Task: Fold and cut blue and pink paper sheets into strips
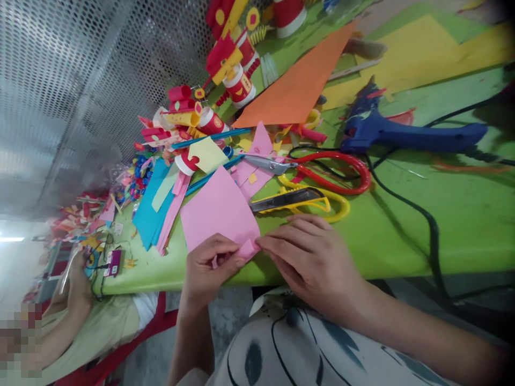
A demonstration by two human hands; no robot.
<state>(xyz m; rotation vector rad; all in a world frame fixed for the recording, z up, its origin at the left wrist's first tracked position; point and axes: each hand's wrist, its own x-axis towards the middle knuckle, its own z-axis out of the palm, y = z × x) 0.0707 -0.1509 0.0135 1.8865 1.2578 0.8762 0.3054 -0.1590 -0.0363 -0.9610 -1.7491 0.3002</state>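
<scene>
A small rolled bit of pink paper (pixel 248 249) is pinched in my left hand (pixel 213 262), at the front edge of the table. My right hand (pixel 308 257) grips the right end of the same roll with its fingertips. Just behind lies a flat pink sheet (pixel 219 206); I cannot tell whether the roll is part of it. Close behind my right hand are a yellow-handled box cutter (pixel 292 201), yellow-handled scissors (pixel 341 209), mostly covered, and red-handled scissors (pixel 358 171).
A blue glue gun (pixel 414 131) with a black cable (pixel 430 230) lies to the right. Orange paper (pixel 298 80), blue paper strips (pixel 153 198) and red-and-white paper cups (pixel 239 86) crowd the green table (pixel 454 214). At left, another person's hands (pixel 76 279) are near a purple box (pixel 112 262).
</scene>
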